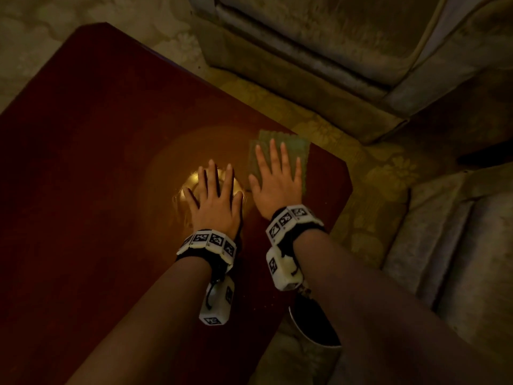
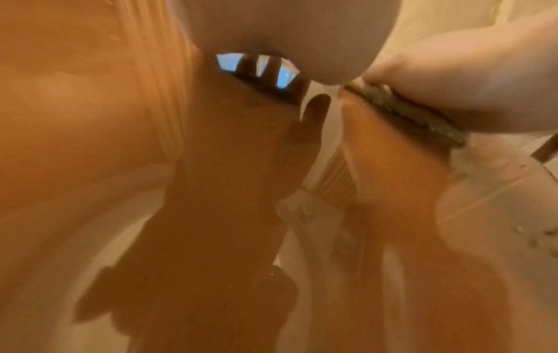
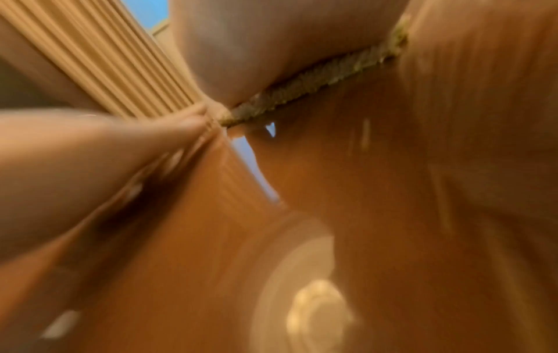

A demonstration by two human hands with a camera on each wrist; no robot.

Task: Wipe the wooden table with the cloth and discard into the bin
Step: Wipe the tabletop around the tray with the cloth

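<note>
I have my right hand [image 1: 274, 179] pressed flat, fingers straight, on the green cloth [image 1: 298, 147], which lies near the table [image 1: 83, 134] corner closest to the armchair [image 1: 333, 51]. My left hand [image 1: 215, 195] rests flat and released just beside the cloth. I judge wiping under way; discarding remains, and no bin is visible.

A hand [image 2: 471, 78] presses flat on the green cloth [image 2: 404, 112] atop the glossy wooden table [image 2: 90, 143].

Living room: sofa [image 1: 319, 51], patterned carpet [image 1: 319, 129]
</note>
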